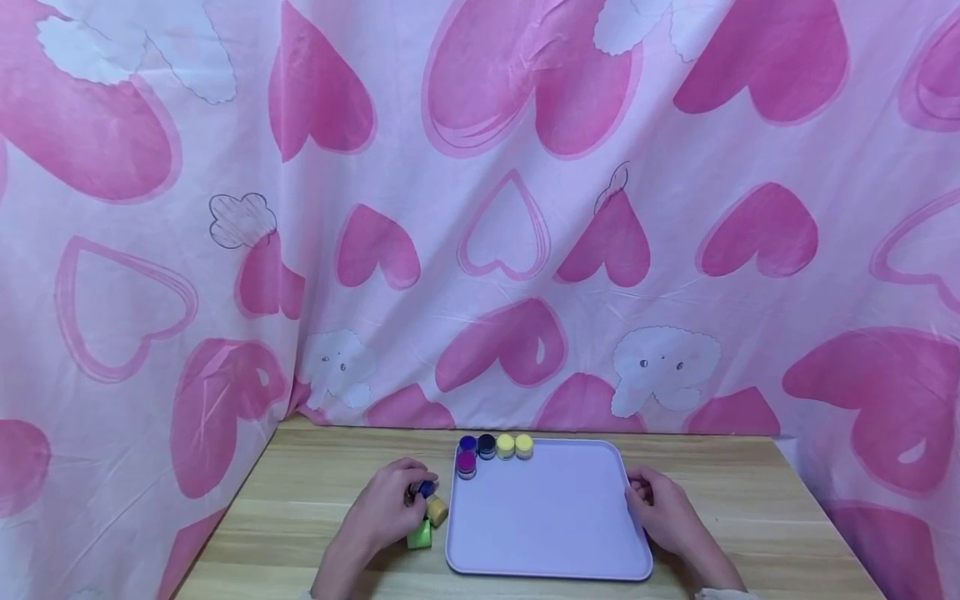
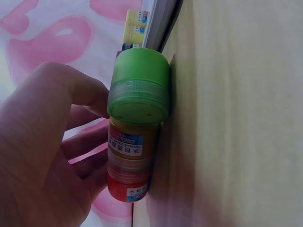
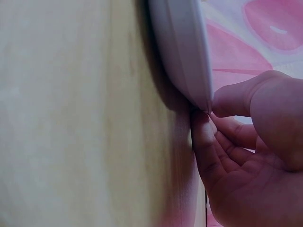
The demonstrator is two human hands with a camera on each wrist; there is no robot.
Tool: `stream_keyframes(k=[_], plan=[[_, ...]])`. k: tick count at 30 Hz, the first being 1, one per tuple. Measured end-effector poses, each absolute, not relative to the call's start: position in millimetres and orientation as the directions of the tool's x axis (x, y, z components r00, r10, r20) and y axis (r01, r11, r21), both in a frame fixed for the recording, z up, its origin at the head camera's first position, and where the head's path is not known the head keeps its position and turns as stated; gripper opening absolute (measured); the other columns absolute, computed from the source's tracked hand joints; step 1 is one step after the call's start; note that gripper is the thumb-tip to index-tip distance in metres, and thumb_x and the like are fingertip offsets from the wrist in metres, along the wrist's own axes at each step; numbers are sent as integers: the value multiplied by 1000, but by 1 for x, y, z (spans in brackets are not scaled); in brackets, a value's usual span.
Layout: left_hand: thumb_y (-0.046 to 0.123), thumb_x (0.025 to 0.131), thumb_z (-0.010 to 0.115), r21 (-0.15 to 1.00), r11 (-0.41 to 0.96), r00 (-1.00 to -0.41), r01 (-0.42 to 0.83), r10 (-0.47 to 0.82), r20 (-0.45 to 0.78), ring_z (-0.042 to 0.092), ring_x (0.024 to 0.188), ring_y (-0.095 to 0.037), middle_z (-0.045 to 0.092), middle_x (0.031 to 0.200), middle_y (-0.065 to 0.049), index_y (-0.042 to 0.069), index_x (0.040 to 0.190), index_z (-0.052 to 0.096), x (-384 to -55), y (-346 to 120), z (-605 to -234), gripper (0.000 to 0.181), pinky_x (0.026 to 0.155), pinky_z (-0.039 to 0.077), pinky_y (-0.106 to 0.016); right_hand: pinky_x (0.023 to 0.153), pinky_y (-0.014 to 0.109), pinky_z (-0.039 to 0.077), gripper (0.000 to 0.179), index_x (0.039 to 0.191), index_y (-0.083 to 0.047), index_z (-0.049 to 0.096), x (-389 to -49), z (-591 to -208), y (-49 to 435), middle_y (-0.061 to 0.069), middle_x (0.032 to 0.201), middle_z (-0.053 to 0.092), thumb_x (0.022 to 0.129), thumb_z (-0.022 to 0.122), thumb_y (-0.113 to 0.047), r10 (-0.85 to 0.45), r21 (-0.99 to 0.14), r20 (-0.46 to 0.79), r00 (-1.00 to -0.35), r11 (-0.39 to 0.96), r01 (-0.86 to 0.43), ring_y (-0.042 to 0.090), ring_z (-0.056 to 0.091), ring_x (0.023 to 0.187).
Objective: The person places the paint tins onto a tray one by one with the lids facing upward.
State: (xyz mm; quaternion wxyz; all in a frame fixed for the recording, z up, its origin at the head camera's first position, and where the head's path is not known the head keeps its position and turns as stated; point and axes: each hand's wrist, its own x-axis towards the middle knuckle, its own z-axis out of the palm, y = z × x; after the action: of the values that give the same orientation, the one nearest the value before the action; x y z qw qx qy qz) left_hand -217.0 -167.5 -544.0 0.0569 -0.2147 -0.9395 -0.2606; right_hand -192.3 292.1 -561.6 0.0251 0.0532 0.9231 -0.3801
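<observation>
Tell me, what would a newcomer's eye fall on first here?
Probably the pink heart-patterned cloth filling the background. Next comes the pale lilac rectangular tray on the wooden table, with five small round paint jars at its far left corner. In the left wrist view, a bright green round jar dominates beside the left hand.

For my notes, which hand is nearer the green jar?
Left. The left hand is close beside the green jar; the right hand is across the tray, at its right edge.
</observation>
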Motion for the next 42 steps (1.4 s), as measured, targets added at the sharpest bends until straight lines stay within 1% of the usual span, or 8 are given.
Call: stream_keyframes(k=[7,12,18,24,28,31,36,42], plan=[[5,84,75,453,773,-895,444,409,180,73,106,-18,77,114,-1,14,118,83,-221,-167,-541,36,97,65,-45,72,23,53,29,130,4,69,-192,-561,292,4,99,66,104,65,-9,73,-700,-66,-995,707,98,17,59,92],[6,85,75,465,772,-898,433,416,143,73,108,-21,77,116,-4,12,122,81,-222,-167,-539,38,99,65,-47,73,23,53,29,131,4,68,-191,-561,293,4,99,66,105,64,-9,72,-700,-65,-995,708,97,17,59,92],[10,92,80,480,787,-916,387,387,105,73,110,-23,76,119,-7,10,125,78,-223,-167,-537,33,100,64,-49,73,23,53,30,131,4,68,-192,-562,293,4,99,67,105,64,-9,71,-697,-62,-996,711,94,17,59,92],[10,92,83,485,794,-927,366,359,112,74,111,-25,77,118,-9,9,123,78,-224,-166,-534,31,99,64,-49,73,23,53,29,130,4,68,-192,-563,293,4,98,66,104,64,-9,69,-700,-59,-996,708,91,17,59,92],[8,95,80,490,780,-916,388,386,111,74,118,-29,77,125,-12,8,130,74,-224,-165,-532,36,103,63,-50,72,23,53,29,130,4,68,-192,-563,293,4,99,66,104,63,-8,71,-699,-64,-995,709,96,17,59,92],[5,97,77,489,762,-897,424,427,113,74,115,-27,77,126,-11,9,133,74,-223,-165,-531,37,101,64,-49,73,23,53,30,131,4,68,-193,-563,293,4,99,66,105,63,-9,73,-696,-66,-995,712,98,17,59,92],[2,95,78,486,753,-888,445,441,129,72,100,-17,77,112,-7,8,123,78,-223,-166,-529,29,93,66,-44,73,23,53,31,131,5,68,-193,-564,293,4,100,67,104,64,-9,70,-696,-50,-996,713,85,16,59,92],[5,94,81,509,750,-898,423,424,120,69,95,-15,75,105,-4,8,115,76,-227,-167,-530,22,88,67,-42,72,22,53,28,129,4,69,-193,-563,293,4,99,67,104,65,-8,70,-701,-51,-996,708,86,16,59,90]])
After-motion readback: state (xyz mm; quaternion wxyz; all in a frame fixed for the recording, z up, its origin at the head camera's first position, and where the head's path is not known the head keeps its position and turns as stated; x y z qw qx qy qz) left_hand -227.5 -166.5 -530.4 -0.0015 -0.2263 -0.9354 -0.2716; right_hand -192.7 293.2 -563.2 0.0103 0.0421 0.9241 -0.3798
